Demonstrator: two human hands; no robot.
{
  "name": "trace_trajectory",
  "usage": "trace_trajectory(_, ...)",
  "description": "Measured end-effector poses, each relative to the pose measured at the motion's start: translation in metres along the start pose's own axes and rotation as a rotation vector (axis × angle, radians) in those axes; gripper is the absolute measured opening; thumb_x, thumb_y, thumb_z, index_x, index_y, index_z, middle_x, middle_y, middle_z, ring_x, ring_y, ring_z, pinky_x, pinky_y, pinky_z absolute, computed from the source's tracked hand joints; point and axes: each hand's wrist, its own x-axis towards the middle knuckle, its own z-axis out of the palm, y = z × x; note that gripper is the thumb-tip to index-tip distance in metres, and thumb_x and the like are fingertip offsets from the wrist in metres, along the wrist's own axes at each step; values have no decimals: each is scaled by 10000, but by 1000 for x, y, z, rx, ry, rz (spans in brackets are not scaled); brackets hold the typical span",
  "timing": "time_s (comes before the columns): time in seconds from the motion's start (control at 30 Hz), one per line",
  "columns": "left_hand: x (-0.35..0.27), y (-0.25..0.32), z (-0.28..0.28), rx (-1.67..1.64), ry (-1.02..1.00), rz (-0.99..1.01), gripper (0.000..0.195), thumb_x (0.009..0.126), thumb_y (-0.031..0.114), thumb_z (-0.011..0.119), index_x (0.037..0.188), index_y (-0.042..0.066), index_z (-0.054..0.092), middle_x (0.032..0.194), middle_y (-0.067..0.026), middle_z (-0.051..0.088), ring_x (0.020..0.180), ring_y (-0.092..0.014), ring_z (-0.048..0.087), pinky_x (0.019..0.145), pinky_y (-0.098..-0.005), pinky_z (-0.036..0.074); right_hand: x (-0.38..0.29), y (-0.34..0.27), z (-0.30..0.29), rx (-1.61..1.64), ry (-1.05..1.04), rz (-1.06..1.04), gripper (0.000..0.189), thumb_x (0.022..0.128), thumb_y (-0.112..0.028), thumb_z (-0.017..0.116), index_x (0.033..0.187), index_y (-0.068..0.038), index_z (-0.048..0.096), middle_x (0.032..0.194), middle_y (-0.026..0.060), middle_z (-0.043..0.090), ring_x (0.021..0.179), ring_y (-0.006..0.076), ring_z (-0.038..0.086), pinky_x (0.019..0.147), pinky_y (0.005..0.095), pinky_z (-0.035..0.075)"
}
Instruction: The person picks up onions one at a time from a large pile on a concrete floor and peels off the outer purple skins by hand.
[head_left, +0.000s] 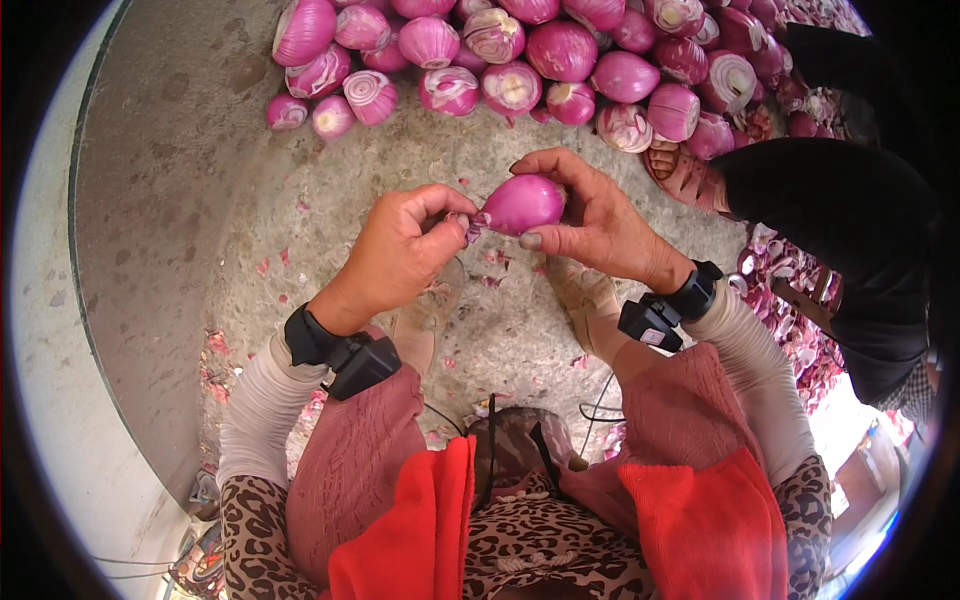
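Observation:
A smooth peeled red onion (524, 205) is held between my two hands over the concrete floor, its pointed neck towards the left. My right hand (592, 214) grips its root end, with the thumb below and the forefinger above. Between thumb and forefinger, my left hand (409, 244) pinches the dry, shrivelled skin (475, 225) at the neck. Beyond both hands lies a large pile of peeled red onions (512, 86), many with cut ends showing pale rings.
Another person's dark-clothed leg (817, 202) and sandalled foot (686, 176) are close on the right, beside heaped onion skins (802, 330). Skin scraps dot the concrete floor (255, 195). My feet stand below my hands; thin cables lie near my knees. A pale wall (52, 270) curves along the left.

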Motion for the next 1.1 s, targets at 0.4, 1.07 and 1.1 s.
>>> trace_trajectory(0.4, 1, -4, -7, -202, -83, -99, 177, 842, 84, 534, 952, -8, 638, 782, -1, 609, 675, -55, 550, 583, -212, 444, 4, 12, -1, 136, -66, -107, 604, 709, 62, 727, 1222, -56, 432, 1159, 42, 474, 1084, 143, 503, 862, 288, 512)
trace_trajectory(1.07, 3, -23, -3, -813, -117, -198, 147, 877, 94, 558, 984, 2, 600, 783, -50, 593, 643, -91, 527, 574, -210, 419, 0, 23, 8, -184, -5, -154, 653, 810, -129, 690, 1347, -63, 324, 1224, 107, 456, 1122, 201, 492, 942, 314, 425)
trace_trajectory(1.1, 2, -24, -3, -876, -125, -200, 142, 877, 94, 560, 979, 2, 593, 785, -51, 589, 644, -92, 524, 566, -211, 413, 0, 23, 11, -203, -3, -120, 661, 833, -158, 677, 1364, -61, 295, 1222, 112, 456, 1116, 197, 489, 936, 314, 422)
